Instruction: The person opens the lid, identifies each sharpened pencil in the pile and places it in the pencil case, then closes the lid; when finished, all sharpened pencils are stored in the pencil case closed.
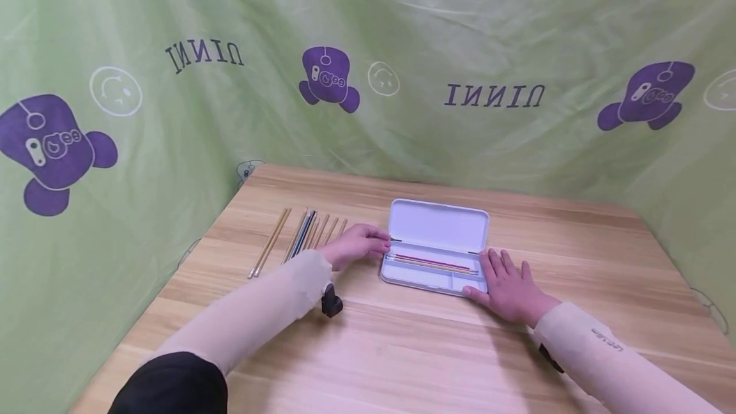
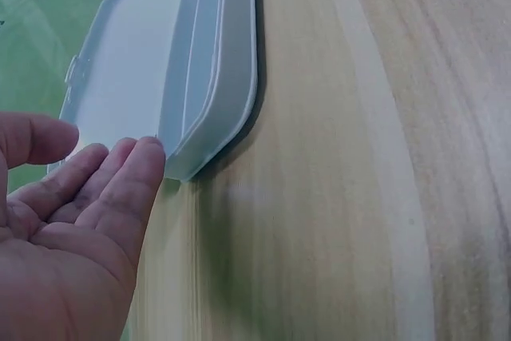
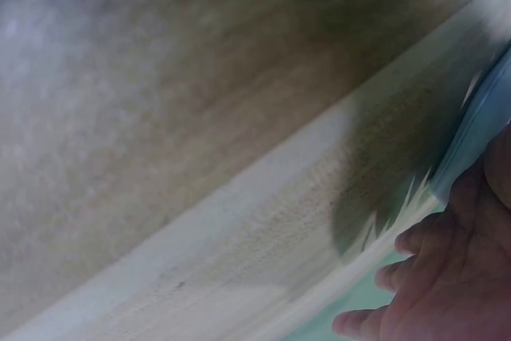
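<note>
A pale pencil case (image 1: pixel 439 225) lies open on the table, its lid raised at the back. Inside are a red pencil (image 1: pixel 432 261) and a plain wooden pencil (image 1: pixel 428 266), side by side along the long compartment. At the case's left end is my left hand (image 1: pixel 358 245), fingers extended and fingertips against or very near the corner; the left wrist view shows nothing in its palm (image 2: pixel 88 229). My right hand (image 1: pixel 512 289) rests at the right end with its fingers spread and its thumb by the front corner. In the right wrist view that hand (image 3: pixel 447 277) is only partly visible.
Left of the case lie two wooden pencils (image 1: pixel 269 245), some dark pencils (image 1: pixel 301 235) and several more wooden pencils (image 1: pixel 329 230), partly hidden behind my left forearm. A green printed curtain (image 1: pixel 402 145) hangs behind the wooden table (image 1: pixel 391 363).
</note>
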A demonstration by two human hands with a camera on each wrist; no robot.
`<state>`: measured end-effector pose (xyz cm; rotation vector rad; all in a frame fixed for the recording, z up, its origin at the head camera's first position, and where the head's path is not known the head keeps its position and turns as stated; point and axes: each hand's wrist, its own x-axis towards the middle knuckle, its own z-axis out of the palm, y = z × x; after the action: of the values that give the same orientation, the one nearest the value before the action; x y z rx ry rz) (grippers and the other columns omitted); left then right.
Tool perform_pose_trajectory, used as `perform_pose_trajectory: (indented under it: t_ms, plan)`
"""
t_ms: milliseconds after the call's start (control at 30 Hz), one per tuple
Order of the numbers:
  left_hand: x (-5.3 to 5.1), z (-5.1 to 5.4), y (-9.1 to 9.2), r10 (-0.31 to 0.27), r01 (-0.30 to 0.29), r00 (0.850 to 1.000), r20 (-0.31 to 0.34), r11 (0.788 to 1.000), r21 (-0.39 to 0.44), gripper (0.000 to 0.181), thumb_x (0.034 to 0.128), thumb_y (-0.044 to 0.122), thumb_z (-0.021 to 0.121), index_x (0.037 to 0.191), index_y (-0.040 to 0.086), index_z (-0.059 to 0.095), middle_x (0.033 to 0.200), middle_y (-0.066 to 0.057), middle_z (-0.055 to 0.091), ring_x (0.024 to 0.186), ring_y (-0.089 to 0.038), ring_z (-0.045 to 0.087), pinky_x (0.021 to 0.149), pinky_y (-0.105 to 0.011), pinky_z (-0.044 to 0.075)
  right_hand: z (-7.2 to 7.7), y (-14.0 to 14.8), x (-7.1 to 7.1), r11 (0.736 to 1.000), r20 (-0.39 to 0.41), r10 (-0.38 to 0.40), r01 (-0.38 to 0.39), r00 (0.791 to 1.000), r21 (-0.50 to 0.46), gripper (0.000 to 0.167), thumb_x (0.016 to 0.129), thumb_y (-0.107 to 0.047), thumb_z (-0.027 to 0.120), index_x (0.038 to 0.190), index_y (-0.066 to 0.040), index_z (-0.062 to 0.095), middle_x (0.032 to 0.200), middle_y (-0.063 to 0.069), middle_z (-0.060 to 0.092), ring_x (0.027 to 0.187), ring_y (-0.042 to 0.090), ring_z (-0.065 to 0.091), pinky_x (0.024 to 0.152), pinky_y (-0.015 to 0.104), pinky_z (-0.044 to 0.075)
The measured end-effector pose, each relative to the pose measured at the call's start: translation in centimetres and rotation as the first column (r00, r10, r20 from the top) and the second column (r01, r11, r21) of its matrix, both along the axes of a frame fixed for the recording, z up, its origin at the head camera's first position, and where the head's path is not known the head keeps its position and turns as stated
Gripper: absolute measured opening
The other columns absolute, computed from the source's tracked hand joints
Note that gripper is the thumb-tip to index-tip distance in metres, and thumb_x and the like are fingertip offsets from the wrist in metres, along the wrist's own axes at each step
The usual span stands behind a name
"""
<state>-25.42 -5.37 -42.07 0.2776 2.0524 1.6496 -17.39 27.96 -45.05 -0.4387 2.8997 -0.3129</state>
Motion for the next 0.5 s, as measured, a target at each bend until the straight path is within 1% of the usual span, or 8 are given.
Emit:
perform_pose_trajectory:
  t_ms: [67,133,200,267,333,433,500]
  plan:
    - [-0.2,-0.2,-0.1,0.032,-0.032,0.999,-0.006,0.999,0.014,0.036,0.1014,-0.005,0.054,0.136,-0.016,0.052,0.131,-0.030,0.061,0.120,-0.039,0.063,0.104,-0.044,0.052,-0.2,0.1,-0.1,1.000,0.012,-0.005,0.005,1.000,0.001,0.104,0.100,-0.069,0.045,0.156,0.015,0.020,0.160,0.041,0.016,0.147,0.061,0.009,0.111,0.081,0.003]
    - [-0.7,-0.4,-0.6,0.088,-0.087,0.996,-0.019,0.996,0.025,0.037,0.1012,-0.004,0.055,0.136,-0.016,0.052,0.130,-0.030,0.061,0.119,-0.038,0.064,0.103,-0.043,0.053,-0.2,0.1,-0.1,1.000,0.011,0.000,0.000,1.000,-0.002,0.104,0.100,-0.069,0.046,0.155,0.015,0.021,0.159,0.042,0.017,0.146,0.062,0.010,0.110,0.082,0.003]
    - [-1.2,-0.4,-1.5,0.151,-0.150,0.988,-0.028,0.988,0.048,0.038,0.1016,-0.004,0.055,0.137,-0.016,0.051,0.132,-0.031,0.060,0.120,-0.038,0.063,0.102,-0.041,0.053,-0.2,0.1,-0.1,1.000,0.015,-0.004,0.004,1.000,0.001,0.104,0.100,-0.069,0.045,0.156,0.015,0.020,0.160,0.041,0.017,0.147,0.061,0.010,0.111,0.082,0.003]
    - [-1.8,-0.2,-2.7,0.218,-0.215,0.975,-0.031,0.973,0.083,0.040,0.1023,-0.003,0.055,0.140,-0.016,0.049,0.135,-0.032,0.058,0.123,-0.039,0.061,0.104,-0.041,0.052,0.2,-0.1,0.1,1.000,0.009,-0.001,0.001,1.000,0.002,0.103,0.100,-0.067,0.048,0.155,0.016,0.022,0.159,0.042,0.018,0.145,0.062,0.012,0.110,0.082,0.005]
    - [-2.3,0.0,-4.3,0.272,-0.264,0.962,-0.040,0.955,0.137,0.043,0.1035,-0.002,0.054,0.143,-0.017,0.045,0.139,-0.035,0.054,0.128,-0.042,0.057,0.107,-0.042,0.049,0.3,-0.2,0.2,1.000,0.007,-0.003,0.003,1.000,0.007,0.101,0.101,-0.065,0.049,0.154,0.016,0.022,0.159,0.042,0.019,0.145,0.063,0.012,0.110,0.082,0.006]
    - [-3.0,0.3,-6.8,0.343,-0.323,0.937,-0.061,0.921,0.218,0.046,0.1051,-0.001,0.051,0.146,-0.018,0.038,0.144,-0.038,0.047,0.134,-0.046,0.050,0.112,-0.045,0.044,0.4,-0.2,0.2,1.000,0.008,-0.004,0.004,1.000,0.016,0.100,0.101,-0.063,0.050,0.155,0.016,0.022,0.159,0.041,0.019,0.145,0.062,0.013,0.110,0.082,0.006]
    - [-3.4,0.3,-8.5,0.386,-0.357,0.919,-0.079,0.900,0.249,0.048,0.1054,-0.001,0.051,0.147,-0.019,0.036,0.146,-0.039,0.045,0.135,-0.046,0.048,0.114,-0.046,0.042,0.3,-0.2,0.1,1.000,0.006,-0.004,0.004,1.000,0.011,0.099,0.101,-0.062,0.051,0.154,0.017,0.023,0.159,0.042,0.019,0.145,0.063,0.013,0.110,0.082,0.006]
